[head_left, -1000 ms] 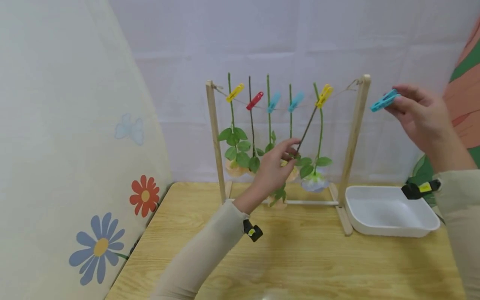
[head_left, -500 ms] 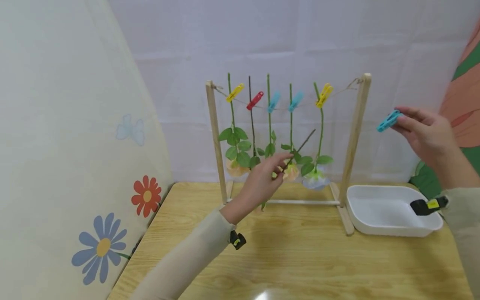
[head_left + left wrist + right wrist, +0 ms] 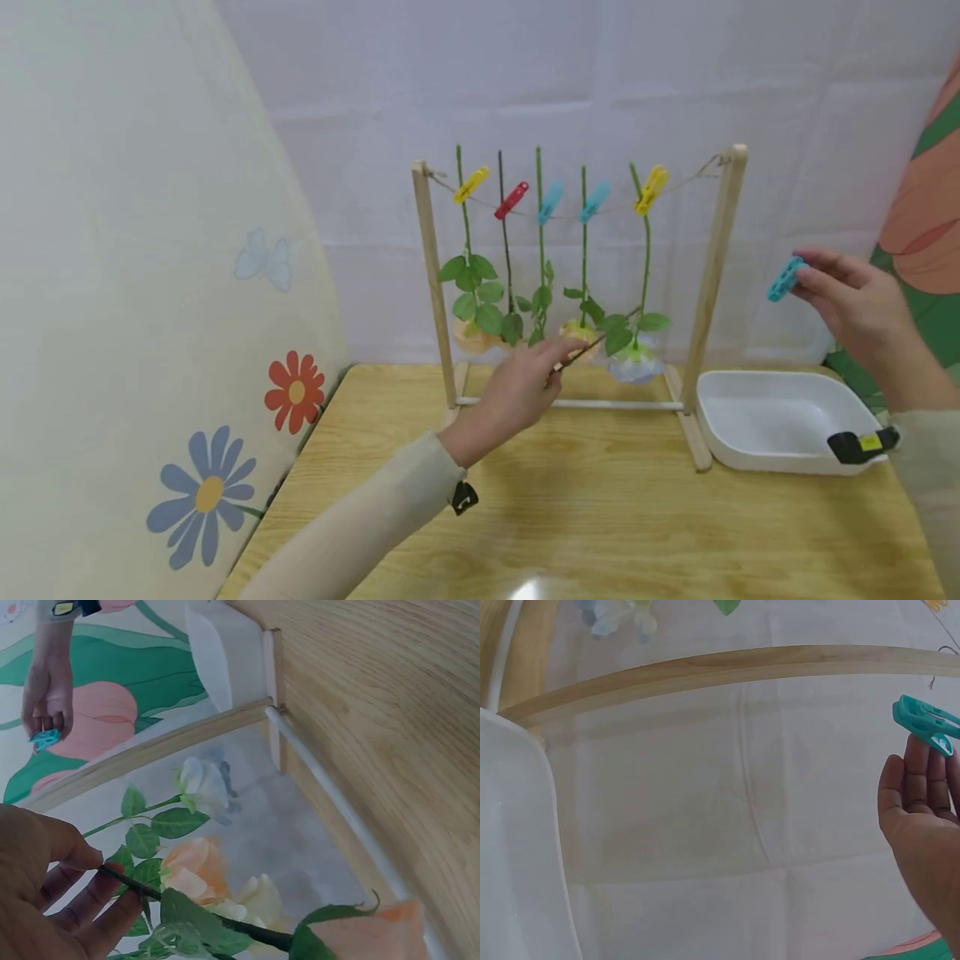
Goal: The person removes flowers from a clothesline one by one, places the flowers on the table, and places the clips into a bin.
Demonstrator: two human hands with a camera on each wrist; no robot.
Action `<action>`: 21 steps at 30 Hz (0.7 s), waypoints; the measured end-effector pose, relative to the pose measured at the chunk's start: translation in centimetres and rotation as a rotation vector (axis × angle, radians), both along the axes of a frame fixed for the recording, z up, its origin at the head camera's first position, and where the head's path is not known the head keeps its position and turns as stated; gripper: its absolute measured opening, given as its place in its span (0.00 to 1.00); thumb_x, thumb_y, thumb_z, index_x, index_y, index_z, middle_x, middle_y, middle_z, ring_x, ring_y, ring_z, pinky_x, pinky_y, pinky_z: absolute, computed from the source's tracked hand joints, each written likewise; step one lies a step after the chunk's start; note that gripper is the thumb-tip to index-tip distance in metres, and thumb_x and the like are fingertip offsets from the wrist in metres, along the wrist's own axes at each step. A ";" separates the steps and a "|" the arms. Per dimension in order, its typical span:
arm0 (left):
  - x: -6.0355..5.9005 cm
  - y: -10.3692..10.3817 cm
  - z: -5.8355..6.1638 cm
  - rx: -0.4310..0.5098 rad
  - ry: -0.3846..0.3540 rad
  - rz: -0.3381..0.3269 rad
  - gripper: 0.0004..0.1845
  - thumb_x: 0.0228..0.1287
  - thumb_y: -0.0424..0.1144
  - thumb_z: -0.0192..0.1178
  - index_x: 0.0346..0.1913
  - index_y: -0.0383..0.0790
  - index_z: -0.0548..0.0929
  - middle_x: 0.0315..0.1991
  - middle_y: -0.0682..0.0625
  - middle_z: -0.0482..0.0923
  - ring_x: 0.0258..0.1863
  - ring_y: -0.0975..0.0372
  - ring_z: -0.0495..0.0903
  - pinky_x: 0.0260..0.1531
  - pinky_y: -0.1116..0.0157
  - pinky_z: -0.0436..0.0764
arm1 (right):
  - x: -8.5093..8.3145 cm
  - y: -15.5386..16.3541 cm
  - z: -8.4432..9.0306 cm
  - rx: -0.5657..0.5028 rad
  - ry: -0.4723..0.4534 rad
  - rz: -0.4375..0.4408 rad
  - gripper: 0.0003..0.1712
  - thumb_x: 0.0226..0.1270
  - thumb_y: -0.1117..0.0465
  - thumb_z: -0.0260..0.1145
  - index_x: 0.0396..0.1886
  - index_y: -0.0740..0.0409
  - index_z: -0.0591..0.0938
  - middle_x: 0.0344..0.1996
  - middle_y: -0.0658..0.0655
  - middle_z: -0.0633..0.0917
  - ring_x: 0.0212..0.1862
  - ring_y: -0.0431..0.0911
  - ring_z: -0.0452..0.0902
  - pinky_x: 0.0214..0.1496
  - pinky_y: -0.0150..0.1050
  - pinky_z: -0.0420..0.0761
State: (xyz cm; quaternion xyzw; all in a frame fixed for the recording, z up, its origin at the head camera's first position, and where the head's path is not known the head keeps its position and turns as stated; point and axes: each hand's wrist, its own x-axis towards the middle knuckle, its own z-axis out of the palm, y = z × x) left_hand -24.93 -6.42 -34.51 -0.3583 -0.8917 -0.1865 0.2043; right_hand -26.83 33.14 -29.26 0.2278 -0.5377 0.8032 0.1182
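Note:
My left hand pinches the dark stem of an artificial rose, low in front of the hanging rack. The left wrist view shows its peach bloom beyond the fingers, head away from the hand; in the head view my hand hides the bloom. Off to the right, my right hand holds a blue clothespin by its end between thumb and fingers, above the white basin. Several other artificial flowers hang upside down from a string, clipped by yellow, red and blue clothespins.
The string runs between two wooden posts, joined low down by a white rod. A white basin stands right beside the rack's right foot on the wood-grain table. White cloth hangs behind.
The rose stem has come away from the yellow clothespin at right and dropped lower with my left hand, tilting flatter. My right hand has sunk toward the basin, still holding the blue clothespin.

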 end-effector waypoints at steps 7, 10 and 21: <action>0.7 0.0 -1.2 -0.132 0.070 0.037 0.30 0.62 0.30 0.56 0.66 0.54 0.66 0.42 0.53 0.80 0.25 0.65 0.77 0.17 0.74 0.72 | 0.7 0.4 -1.3 0.168 -0.122 -0.105 0.17 0.63 0.68 0.60 0.52 0.62 0.79 0.40 0.51 0.82 0.43 0.39 0.79 0.47 0.23 0.77; 0.9 -0.1 -1.7 -0.158 0.101 0.032 0.30 0.62 0.30 0.55 0.66 0.55 0.65 0.40 0.53 0.79 0.20 0.66 0.71 0.12 0.75 0.66 | 0.8 0.4 -1.8 0.177 -0.105 -0.101 0.17 0.64 0.69 0.59 0.53 0.62 0.79 0.40 0.51 0.83 0.42 0.39 0.79 0.47 0.24 0.77; 1.6 -0.4 -3.3 -0.265 0.106 0.023 0.30 0.61 0.29 0.54 0.64 0.56 0.66 0.39 0.57 0.77 0.21 0.68 0.69 0.08 0.77 0.58 | 1.8 1.1 -4.3 0.471 -0.201 -0.334 0.24 0.65 0.57 0.62 0.60 0.56 0.74 0.39 0.41 0.80 0.41 0.32 0.77 0.44 0.18 0.70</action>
